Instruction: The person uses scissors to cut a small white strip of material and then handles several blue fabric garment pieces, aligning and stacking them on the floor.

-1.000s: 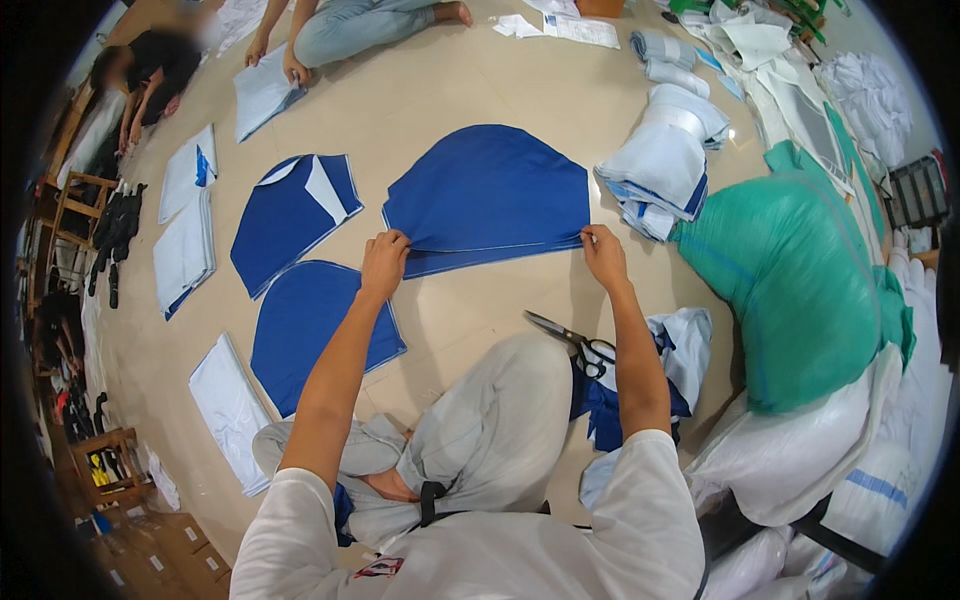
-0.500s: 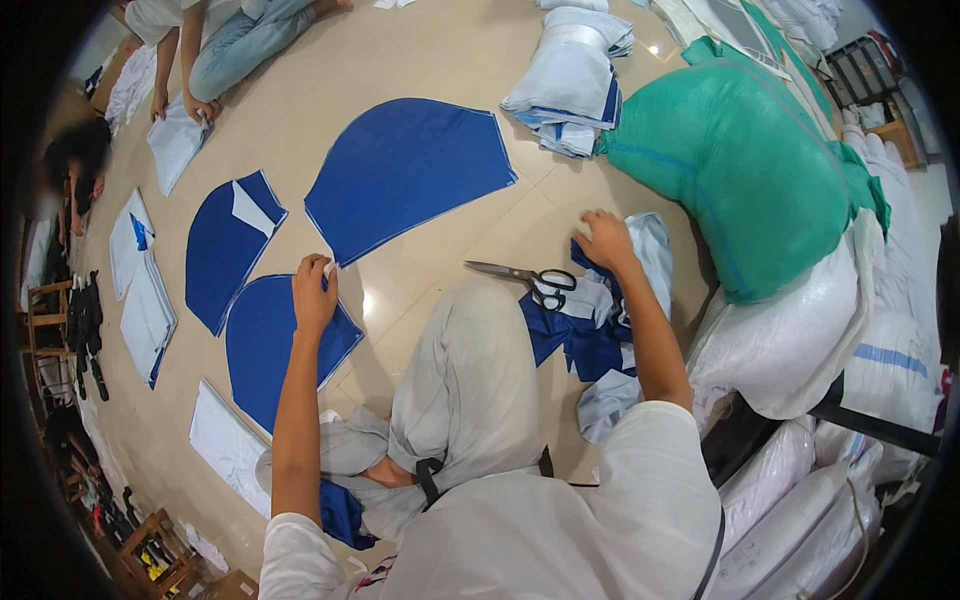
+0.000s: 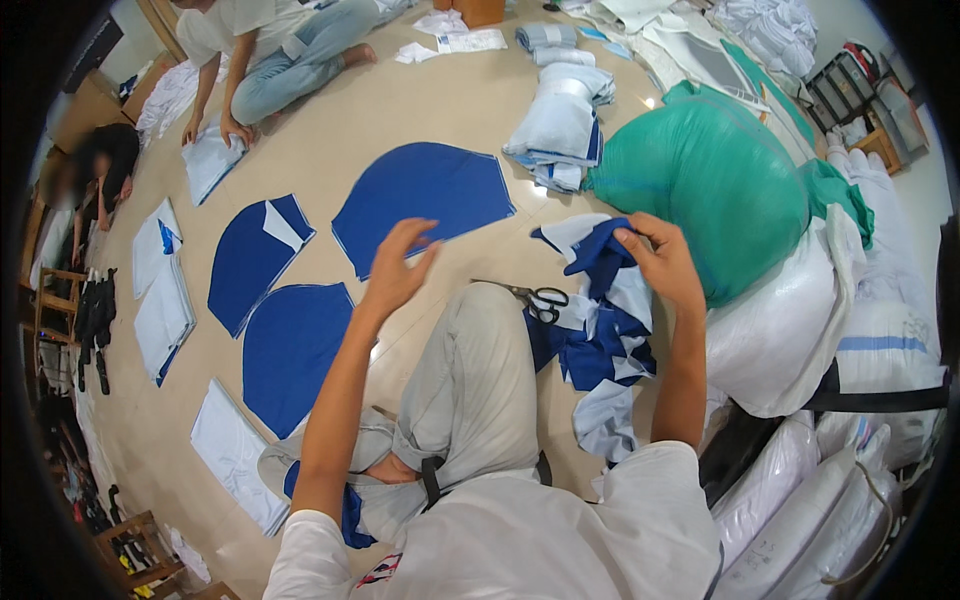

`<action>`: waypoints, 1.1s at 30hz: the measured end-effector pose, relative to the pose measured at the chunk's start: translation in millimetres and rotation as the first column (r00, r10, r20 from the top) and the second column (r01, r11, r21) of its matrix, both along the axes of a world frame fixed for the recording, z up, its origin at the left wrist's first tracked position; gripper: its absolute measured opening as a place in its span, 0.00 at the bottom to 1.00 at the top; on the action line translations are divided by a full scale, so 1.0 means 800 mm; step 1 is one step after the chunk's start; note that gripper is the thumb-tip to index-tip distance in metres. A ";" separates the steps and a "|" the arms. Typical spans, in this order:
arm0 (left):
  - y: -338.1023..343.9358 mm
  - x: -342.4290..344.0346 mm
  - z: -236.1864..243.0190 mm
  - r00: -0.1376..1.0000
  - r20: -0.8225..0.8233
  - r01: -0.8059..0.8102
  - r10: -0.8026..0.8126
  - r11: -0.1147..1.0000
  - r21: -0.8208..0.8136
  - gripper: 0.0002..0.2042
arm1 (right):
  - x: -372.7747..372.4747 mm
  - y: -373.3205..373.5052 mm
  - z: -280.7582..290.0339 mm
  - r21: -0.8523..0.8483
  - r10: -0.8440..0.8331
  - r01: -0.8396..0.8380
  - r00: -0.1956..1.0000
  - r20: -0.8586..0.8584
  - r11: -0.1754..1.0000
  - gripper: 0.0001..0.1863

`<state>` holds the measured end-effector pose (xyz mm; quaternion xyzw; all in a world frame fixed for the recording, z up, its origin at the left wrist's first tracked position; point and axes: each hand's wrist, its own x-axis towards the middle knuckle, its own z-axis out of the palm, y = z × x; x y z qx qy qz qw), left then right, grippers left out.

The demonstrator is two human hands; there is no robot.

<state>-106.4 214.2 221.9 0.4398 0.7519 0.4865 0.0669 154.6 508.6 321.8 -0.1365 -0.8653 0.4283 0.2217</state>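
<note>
My left hand (image 3: 402, 262) is open in the air just below a large curved blue fabric piece (image 3: 420, 190) lying on the floor. My right hand (image 3: 655, 255) grips a crumpled blue and white scrap (image 3: 603, 245), lifted over a heap of similar scraps (image 3: 610, 345). Black scissors (image 3: 545, 305) lie on that heap, beside my bent knee. Two more curved blue pieces, one with a white folded flap (image 3: 240, 265) and one nearer (image 3: 290, 365), lie to the left.
Folded light fabric (image 3: 160, 310) lies at left; a bundled stack (image 3: 555, 125) sits ahead right. A green sack (image 3: 710, 190) rests among white bags (image 3: 770, 310) on my right. A co-worker (image 3: 280, 75) sits handling fabric at upper left; another person (image 3: 110, 165) is farther left.
Both hands have released the large blue piece's lower edge. My right hand went right to the scrap heap and now lifts a scrap. My left hand dipped toward me, then rose forward again.
</note>
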 end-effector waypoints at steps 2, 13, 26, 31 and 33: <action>0.047 0.040 0.082 0.992 0.023 0.119 -0.125 0.978 0.172 0.20 | -0.017 -0.019 0.072 -0.024 0.118 -0.118 0.993 0.006 0.993 0.10; -0.074 0.045 0.229 0.976 0.201 0.063 -0.082 0.993 0.099 0.09 | -0.094 -0.129 0.138 0.028 0.369 -0.371 0.906 -0.207 0.928 0.08; -0.171 0.060 0.248 0.962 0.272 -0.056 0.006 0.983 0.177 0.09 | -0.152 -0.308 0.096 -0.201 0.427 -0.496 0.851 -0.307 0.845 0.24; -0.193 0.058 0.253 0.977 0.205 -0.076 0.055 0.992 0.098 0.15 | -0.163 -0.328 0.091 -0.176 0.469 -0.536 0.826 -0.312 0.826 0.18; -0.199 0.058 0.255 0.976 0.205 -0.084 0.078 0.996 0.020 0.16 | -0.162 -0.337 0.087 -0.176 0.501 -0.573 0.801 -0.328 0.800 0.17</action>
